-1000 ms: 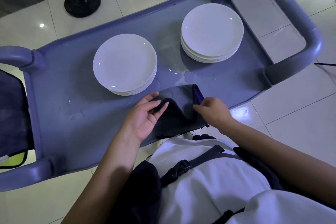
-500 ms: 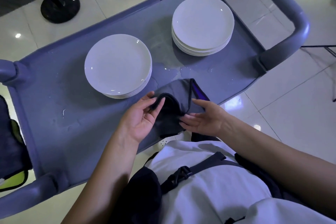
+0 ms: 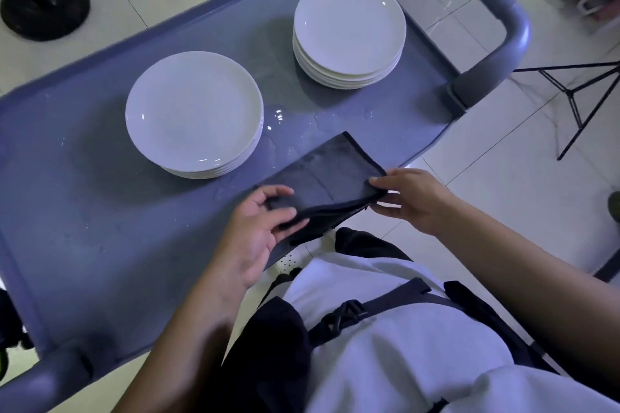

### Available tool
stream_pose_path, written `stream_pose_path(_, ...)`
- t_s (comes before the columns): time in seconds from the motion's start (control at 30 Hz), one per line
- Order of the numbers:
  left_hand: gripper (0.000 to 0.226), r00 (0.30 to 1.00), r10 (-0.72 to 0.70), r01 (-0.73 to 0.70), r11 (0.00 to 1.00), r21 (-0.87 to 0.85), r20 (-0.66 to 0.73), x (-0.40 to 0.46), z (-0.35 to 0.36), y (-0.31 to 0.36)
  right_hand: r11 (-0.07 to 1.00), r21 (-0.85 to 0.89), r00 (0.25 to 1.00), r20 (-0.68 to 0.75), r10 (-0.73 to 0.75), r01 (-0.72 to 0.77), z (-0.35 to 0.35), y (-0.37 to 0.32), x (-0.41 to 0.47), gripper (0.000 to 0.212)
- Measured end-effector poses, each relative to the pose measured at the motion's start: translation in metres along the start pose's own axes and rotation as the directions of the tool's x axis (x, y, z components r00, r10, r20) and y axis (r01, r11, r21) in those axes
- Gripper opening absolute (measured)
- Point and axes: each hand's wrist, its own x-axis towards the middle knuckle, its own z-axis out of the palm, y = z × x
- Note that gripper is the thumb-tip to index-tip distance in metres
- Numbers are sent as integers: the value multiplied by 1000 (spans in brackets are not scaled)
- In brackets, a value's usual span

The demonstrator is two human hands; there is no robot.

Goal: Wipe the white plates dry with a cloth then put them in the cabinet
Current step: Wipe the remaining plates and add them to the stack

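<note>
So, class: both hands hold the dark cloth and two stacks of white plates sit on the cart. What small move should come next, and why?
Probably lift the top plate of the nearer stack of round white plates with the left hand, keeping the dark grey cloth in the right hand. The cloth is already gripped by both hands, no plate is held yet, and water lies on the blue-grey plastic cart top.

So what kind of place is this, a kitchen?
Maybe a restaurant or canteen back room, though that's a guess. White plates sit stacked on a plastic trolley, over shiny floor tiles.
</note>
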Motion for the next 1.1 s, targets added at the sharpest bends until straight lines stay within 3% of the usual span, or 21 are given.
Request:
stream_pose_path(0.1, 33, 1000, 10, 0, 952, 305, -30, -1, -7, -29, 990, -138, 997, -77, -24, 14, -6, 20, 6, 22)
stream_pose_path(0.2, 36, 995, 72, -12, 772, 635, -68, 6, -20, -55, 982, -188, 991, -123, -44, 20, 0, 38, 13, 22)
stream_pose_path(0.37, 28, 968, 248, -107, 566, 817, -44, 9, -28, -63, 991, -124, 997, -63, -48, 40, 1, 40, 14, 26)
stream_pose_path(0.5, 47, 974, 225, -102, 441, 892, 0, 9, -27, -62, 986, -164, 994, -91, -54, 38, -2, 44, 13, 22)
stream_pose_path(0.57, 60, 975, 212, -135, 360, 923, 60, 10, -27, -67, 996, -84, 996, -86, -15, 8, -4, 44, 13, 25)
stream_pose_path(0.7, 58, 955, 287, -143, 242, 960, 70, 10, -24, -73, 990, -123, 998, 22, 66, -63, -10, 33, 9, 13)
stream_pose_path(0.8, 51, 913, 400, -175, 214, 961, 78, 9, -23, -78, 974, -214, 996, -45, -82, 71, -11, 23, 9, 9)
stream_pose_path(0.93, 39, 869, 494, -182, 270, 946, 26, 6, -18, -83, 854, -446, 933, -102, -346, 268, -4, 11, 8, 13)
stream_pose_path(1.0, 48, 880, 473, -178, 234, 956, 48, 8, -17, -87, 821, -495, 914, -118, -387, 284, 0, 10, 9, 14)
stream_pose_path(1.1, 59, 843, 530, -186, 131, 974, 90, 15, -11, -91, 763, -594, 908, -123, -401, 257, 1, 12, 12, 13)
